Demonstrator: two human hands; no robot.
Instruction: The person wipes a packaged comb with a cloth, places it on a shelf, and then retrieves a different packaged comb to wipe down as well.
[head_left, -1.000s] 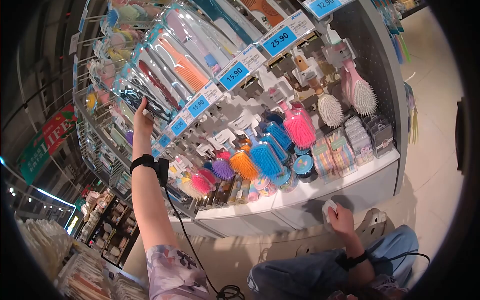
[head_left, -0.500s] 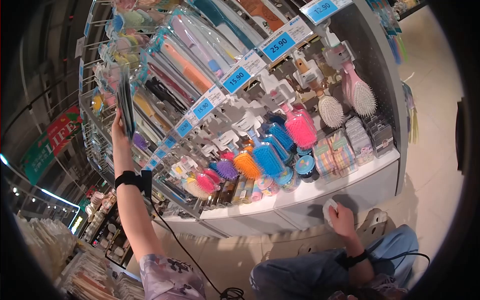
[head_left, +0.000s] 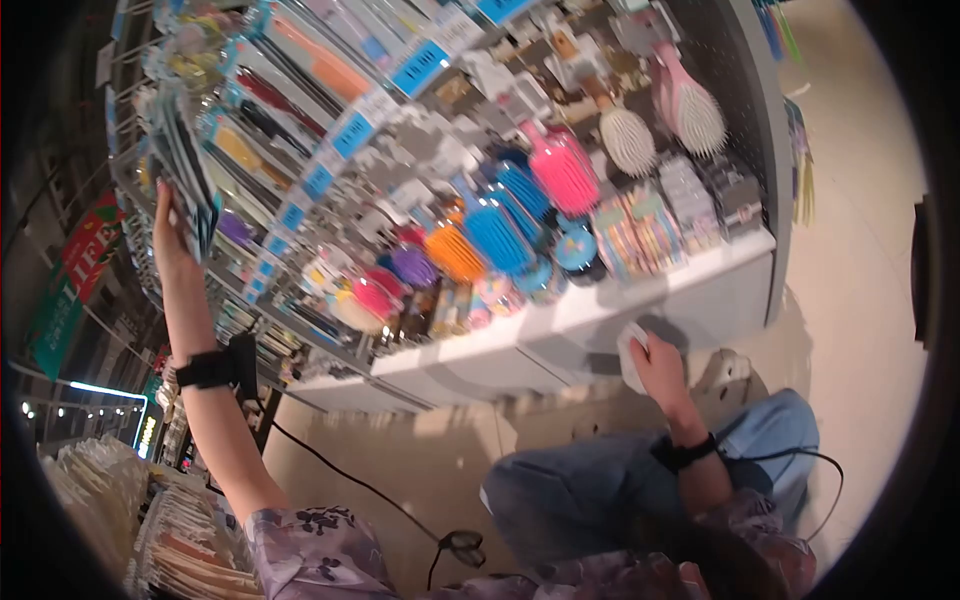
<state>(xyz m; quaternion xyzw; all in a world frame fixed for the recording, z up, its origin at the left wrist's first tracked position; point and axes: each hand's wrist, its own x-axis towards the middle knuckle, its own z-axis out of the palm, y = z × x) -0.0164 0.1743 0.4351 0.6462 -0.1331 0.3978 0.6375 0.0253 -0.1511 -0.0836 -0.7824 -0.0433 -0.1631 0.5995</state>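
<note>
At the left of the head view, my left hand [head_left: 174,236] is closed on the edge of a bunch of flat dark-teal packs [head_left: 184,150] at the hook rack. What is inside the packs is too blurred to make out. Low on the right, over my bent knee, my right hand [head_left: 660,372] is a fist around a white wad [head_left: 631,358] that looks like cloth or tissue. Hairbrushes hang between the two hands: a pink paddle brush [head_left: 564,172], a blue one [head_left: 500,235] and an orange one [head_left: 455,252].
Wrapped combs [head_left: 320,55] fill the upper hooks behind blue price tags [head_left: 352,134]. Small tubs [head_left: 577,250] and boxed hair ties [head_left: 640,232] line the white bottom ledge [head_left: 550,325]. A black cable [head_left: 350,480] runs from my left wrist across the floor.
The view has tilted, so the shelf sits higher and further left. My left hand and the dark packs show further left, the packs more spread. My right hand still grips the white wad.
</note>
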